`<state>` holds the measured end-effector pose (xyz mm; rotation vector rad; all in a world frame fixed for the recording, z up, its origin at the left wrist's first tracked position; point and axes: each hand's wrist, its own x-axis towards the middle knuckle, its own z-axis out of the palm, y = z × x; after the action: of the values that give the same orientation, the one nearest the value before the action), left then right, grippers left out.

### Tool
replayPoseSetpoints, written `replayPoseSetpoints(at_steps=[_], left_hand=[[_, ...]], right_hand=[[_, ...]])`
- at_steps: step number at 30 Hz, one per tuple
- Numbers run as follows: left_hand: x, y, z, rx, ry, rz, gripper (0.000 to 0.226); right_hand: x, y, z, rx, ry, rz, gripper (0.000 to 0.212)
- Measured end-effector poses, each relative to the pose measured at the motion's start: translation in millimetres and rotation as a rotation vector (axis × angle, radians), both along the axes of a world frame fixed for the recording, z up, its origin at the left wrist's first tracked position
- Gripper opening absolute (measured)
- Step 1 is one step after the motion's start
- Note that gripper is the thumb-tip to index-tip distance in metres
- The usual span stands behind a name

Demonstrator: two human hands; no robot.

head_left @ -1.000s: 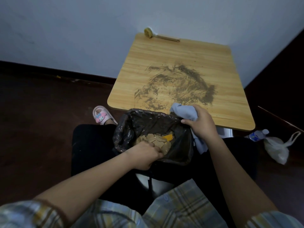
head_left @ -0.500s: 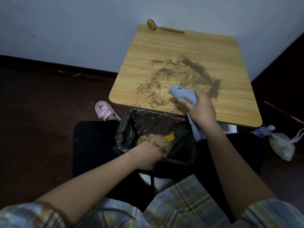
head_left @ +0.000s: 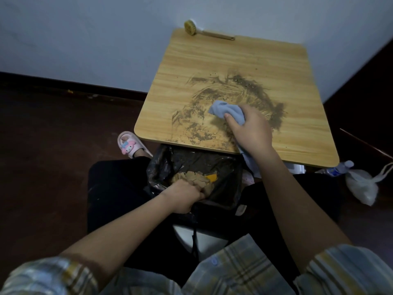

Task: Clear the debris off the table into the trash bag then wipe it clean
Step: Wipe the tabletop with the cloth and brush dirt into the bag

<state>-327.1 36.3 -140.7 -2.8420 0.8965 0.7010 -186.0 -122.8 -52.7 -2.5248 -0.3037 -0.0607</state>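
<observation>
A small wooden table point(head_left: 297, 86) carries a wide smear of dark dirt point(head_left: 251, 92) across its middle and near edge. My right hand point(head_left: 251, 128) grips a bunched light blue cloth point(head_left: 227, 110) and presses it onto the smear; a tail of the cloth hangs over the near table edge. A black trash bag point(head_left: 170, 162) sits open just below that edge, on my lap, with brown scraps and an orange piece inside. My left hand point(head_left: 185, 196) grips the bag's near rim.
A round brush with a wooden handle point(head_left: 204, 31) lies at the table's far edge against the wall. A pink slipper point(head_left: 129, 144) is on the dark floor at left. A plastic bottle point(head_left: 338, 169) and a white plastic bag point(head_left: 361, 186) lie at right.
My right hand has carried the blue cloth from the bag's rim up onto the table, into the dirt smear. The left hand has stayed on the bag's rim.
</observation>
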Motion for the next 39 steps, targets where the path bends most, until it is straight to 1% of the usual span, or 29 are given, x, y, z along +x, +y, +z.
replayPoseSetpoints(at_steps=[7,10,12,15,18,21,27,30,32,35,39], left_hand=[[18,11,-7,0.019,0.005,0.039,0.040],[27,13,-11,0.035,0.002,0.033,0.038],[35,15,-13,0.035,0.007,0.028,0.038],[46,17,-15,0.029,0.023,0.028,0.039],[53,22,-17,0.023,0.027,0.017,0.040],[57,29,-20,0.002,0.044,0.023,0.037],[56,42,-31,-0.002,0.084,0.008,0.029],[58,45,-35,-0.009,0.102,-0.003,0.026],[60,47,-36,-0.017,0.099,-0.010,0.026],[63,48,-36,-0.021,0.082,0.006,0.025],[64,49,-36,-0.030,0.063,0.028,0.026]], right_hand=[[29,24,3,-0.044,-0.050,0.116,0.030],[48,37,8,-0.013,-0.065,0.100,0.020],[67,48,13,-0.013,-0.071,0.093,0.020],[100,66,18,-0.094,-0.103,0.095,0.017],[132,86,10,-0.198,-0.130,0.126,0.026],[159,106,-3,-0.261,-0.112,0.152,0.032],[208,126,-20,-0.458,-0.118,0.127,0.030],[229,136,-23,-0.547,-0.108,0.165,0.030],[236,143,-27,-0.620,-0.058,0.204,0.030],[241,152,-31,-0.658,0.033,0.265,0.032],[231,159,-27,-0.669,0.053,0.393,0.038]])
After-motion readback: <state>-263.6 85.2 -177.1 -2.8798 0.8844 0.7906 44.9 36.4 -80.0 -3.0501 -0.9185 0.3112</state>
